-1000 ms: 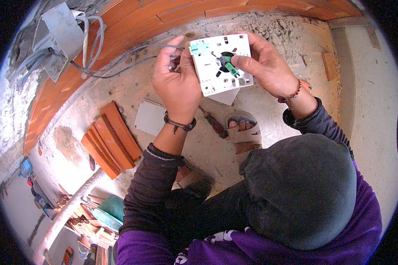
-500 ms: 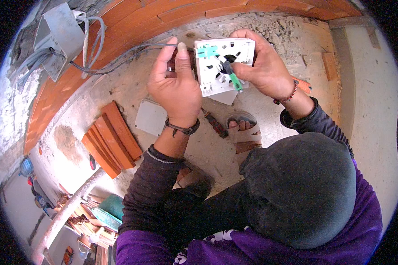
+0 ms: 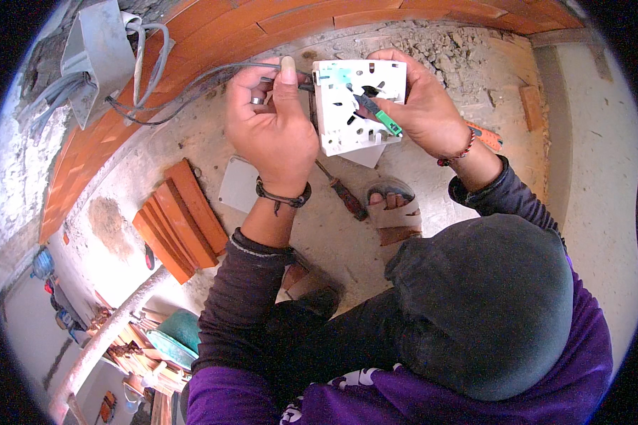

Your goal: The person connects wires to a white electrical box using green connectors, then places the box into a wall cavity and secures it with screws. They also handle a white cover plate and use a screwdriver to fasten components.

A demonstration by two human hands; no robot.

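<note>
My right hand (image 3: 432, 113) grips a square white fibre termination box (image 3: 342, 131) by its right side, thumb over the inner face. Under that thumb lies a green-tipped fibre connector (image 3: 389, 123) with a dark body, slanting across the box. A light turquoise adapter (image 3: 333, 75) sits in the box's upper left corner. Just left of the box, my left hand (image 3: 280, 134) pinches a thin dark cable (image 3: 213, 71) between thumb and fingers. The cable runs from the grey wall box (image 3: 96, 57) at the upper left toward the white box; its end is hidden.
On the floor below my hands lie a screwdriver (image 3: 347, 198) and a pale square cover (image 3: 238, 185). Orange bricks (image 3: 181, 219) are stacked to the left. An orange-handled tool (image 3: 486, 137) lies beyond my right wrist. A brick wall (image 3: 290, 20) runs along the far side.
My left hand has shifted slightly left and down, and the cable now bows higher over it. The green connector has swung up and right across the white box.
</note>
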